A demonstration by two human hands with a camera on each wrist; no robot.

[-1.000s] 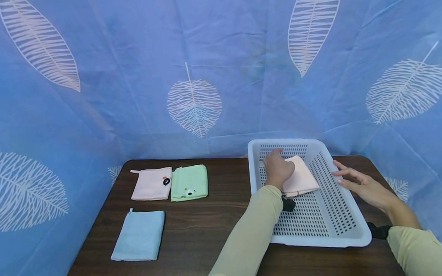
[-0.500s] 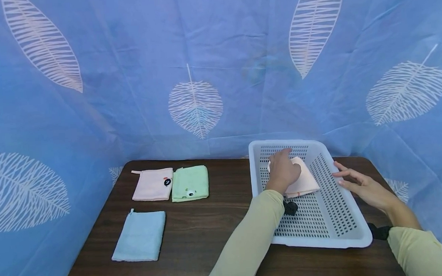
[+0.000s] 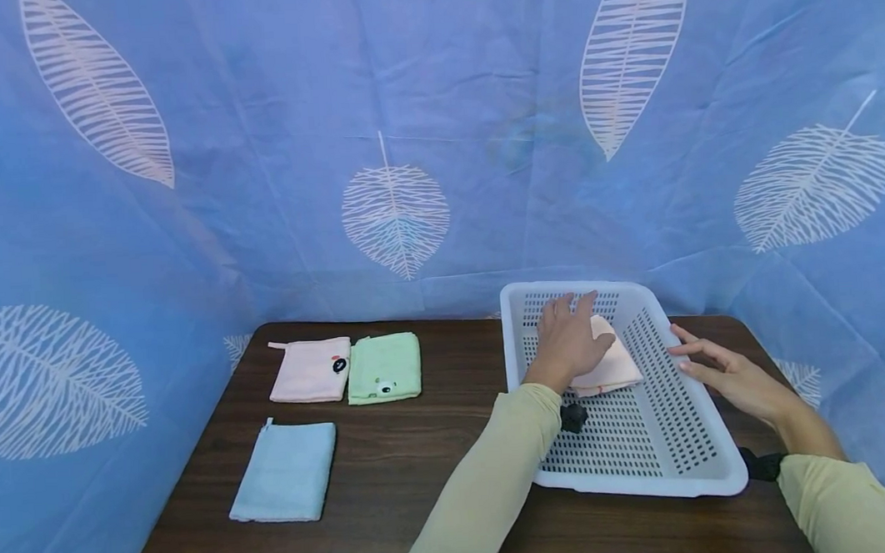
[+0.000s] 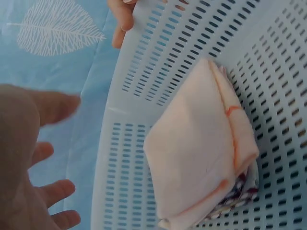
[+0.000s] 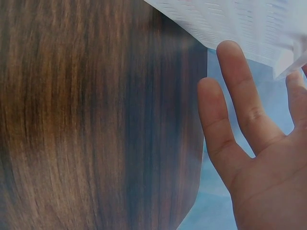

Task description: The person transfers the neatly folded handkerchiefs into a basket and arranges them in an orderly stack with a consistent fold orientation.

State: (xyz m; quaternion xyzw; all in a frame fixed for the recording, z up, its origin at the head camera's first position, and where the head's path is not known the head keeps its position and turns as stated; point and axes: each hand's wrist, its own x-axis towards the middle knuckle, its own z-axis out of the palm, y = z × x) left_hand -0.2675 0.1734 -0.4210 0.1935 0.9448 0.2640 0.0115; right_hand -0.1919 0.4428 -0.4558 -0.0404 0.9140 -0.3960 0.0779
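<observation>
A folded peach towel point(image 3: 614, 366) lies in the white perforated basket point(image 3: 641, 485). The left wrist view shows a dark-patterned cloth point(image 4: 236, 197) peeking out under its edge. My left hand point(image 3: 568, 342) is over the basket beside the towel, fingers spread and nothing between them. At the basket's right rim my right hand point(image 3: 741, 382) touches the edge with extended fingertips. From the right wrist, its fingers point(image 5: 240, 86) appear straight and apart, close to the basket's outer wall.
On the left of the dark wooden table point(image 3: 393, 471) lie a pink towel point(image 3: 308, 375), a green towel point(image 3: 387, 363) right against it, and a blue towel point(image 3: 287, 472) nearer the front. A blue leaf-print curtain point(image 3: 273, 193) stands behind the table and at its sides.
My left hand has come off the peach towel and spread its fingers, shifting slightly over the basket. The right hand stays at the rim, and the towels have kept their places.
</observation>
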